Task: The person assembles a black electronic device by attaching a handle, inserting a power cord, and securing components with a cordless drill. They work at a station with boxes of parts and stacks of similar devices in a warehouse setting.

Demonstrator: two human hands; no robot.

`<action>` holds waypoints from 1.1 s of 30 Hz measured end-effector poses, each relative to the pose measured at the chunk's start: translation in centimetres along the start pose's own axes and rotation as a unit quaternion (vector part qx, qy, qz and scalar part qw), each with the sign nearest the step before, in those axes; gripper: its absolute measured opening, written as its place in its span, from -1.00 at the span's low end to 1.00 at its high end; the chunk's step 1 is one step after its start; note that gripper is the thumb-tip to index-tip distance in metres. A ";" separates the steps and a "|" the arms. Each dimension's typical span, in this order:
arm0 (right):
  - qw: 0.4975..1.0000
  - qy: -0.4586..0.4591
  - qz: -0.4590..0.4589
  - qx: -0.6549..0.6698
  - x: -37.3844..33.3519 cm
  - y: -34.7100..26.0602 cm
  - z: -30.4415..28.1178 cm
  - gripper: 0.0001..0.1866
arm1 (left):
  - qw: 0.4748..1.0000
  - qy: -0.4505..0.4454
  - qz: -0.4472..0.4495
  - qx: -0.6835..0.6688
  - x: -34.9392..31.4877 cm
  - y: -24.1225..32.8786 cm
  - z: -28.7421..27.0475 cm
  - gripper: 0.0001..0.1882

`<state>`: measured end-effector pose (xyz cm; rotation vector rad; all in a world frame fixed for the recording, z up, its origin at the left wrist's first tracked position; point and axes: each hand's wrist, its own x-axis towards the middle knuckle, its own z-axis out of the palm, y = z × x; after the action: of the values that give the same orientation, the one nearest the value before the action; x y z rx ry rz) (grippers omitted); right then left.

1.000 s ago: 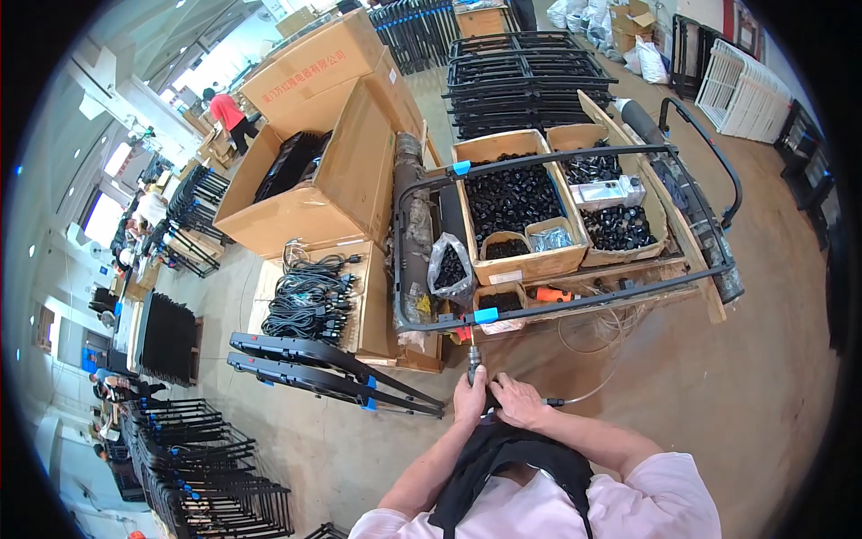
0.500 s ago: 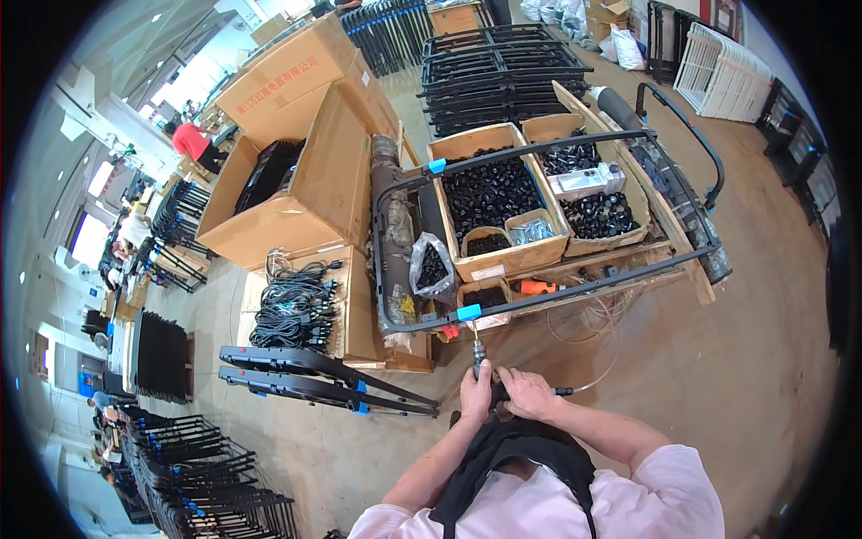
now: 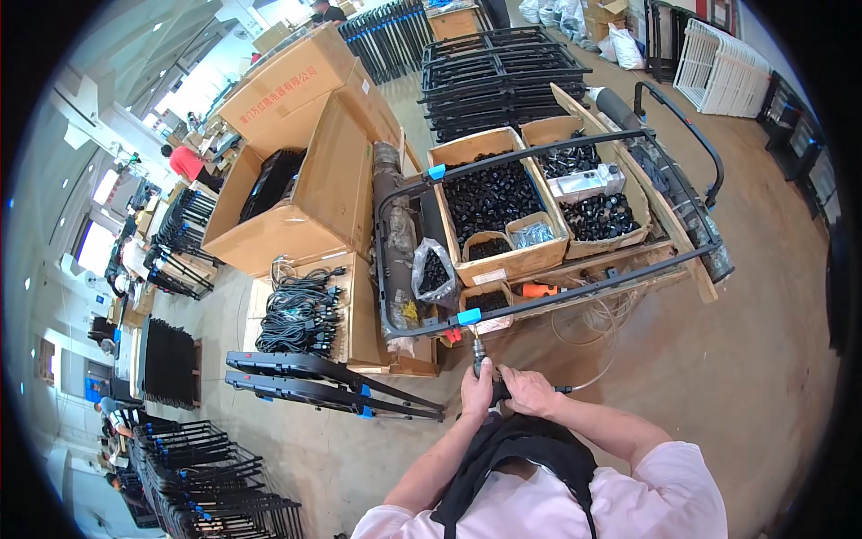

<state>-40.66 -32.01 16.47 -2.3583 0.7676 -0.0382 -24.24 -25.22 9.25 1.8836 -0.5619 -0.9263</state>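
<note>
Both my hands hold an air drill (image 3: 479,359) with its hose trailing right. My left hand (image 3: 476,390) wraps the front of its body, just behind the chuck. My right hand (image 3: 529,393) closes round the grip; its fingers are partly hidden. The drill's bit points away from me and meets the near bar of a black tubular frame (image 3: 593,285), next to a blue wrap (image 3: 470,316). That frame lies across the bench over the boxes. A second blue wrap (image 3: 437,172) sits on its far bar.
Beneath the frame stand a carton of black plastic parts (image 3: 492,193) and a second carton (image 3: 600,216). An orange-handled tool (image 3: 540,290) lies near the bench edge. Coiled black cables (image 3: 301,310) and leaning black frames (image 3: 310,370) are left; stacked frames (image 3: 503,76) stand beyond.
The view has shifted slightly, moving the left-side things a little right. Both hands keep their hold on the air drill, its bit still at the near bar.
</note>
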 end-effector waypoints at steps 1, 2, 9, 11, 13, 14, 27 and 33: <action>1.000 0.006 -0.003 0.000 0.0 0.2 0.0 -0.09 | 1.000 0.003 -0.001 0.003 0.0 0.3 0.1 -0.52; 1.000 0.012 -0.006 0.001 0.0 0.4 0.2 -0.08 | 1.000 0.006 -0.001 0.005 0.0 0.5 0.2 -0.51; 1.000 0.023 -0.001 -0.006 0.6 1.2 0.7 -0.01 | 0.999 0.022 0.013 0.028 0.3 1.3 0.6 -0.49; 1.000 0.026 -0.002 -0.008 0.7 1.0 0.6 0.01 | 1.000 0.014 -0.003 0.027 0.4 1.4 0.4 -0.49; 0.999 0.031 -0.003 -0.011 0.8 0.7 0.3 -0.02 | 1.000 0.015 -0.008 0.024 0.7 1.2 0.3 -0.49; 0.999 0.035 -0.003 -0.013 0.9 0.5 0.1 -0.06 | 1.000 0.019 -0.006 0.022 0.9 1.0 0.3 -0.49; 0.998 0.053 -0.031 -0.012 0.6 0.6 1.4 -0.38 | 1.000 0.015 -0.012 -0.003 1.0 0.0 0.6 -0.51; 0.999 0.031 -0.015 -0.006 0.2 0.0 1.1 -0.47 | 1.000 0.016 -0.022 0.014 0.2 0.2 0.3 -0.51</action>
<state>-40.28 -31.46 15.56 -2.3890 0.7647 -0.1198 -24.38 -25.57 9.25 1.9399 -0.5194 -0.9180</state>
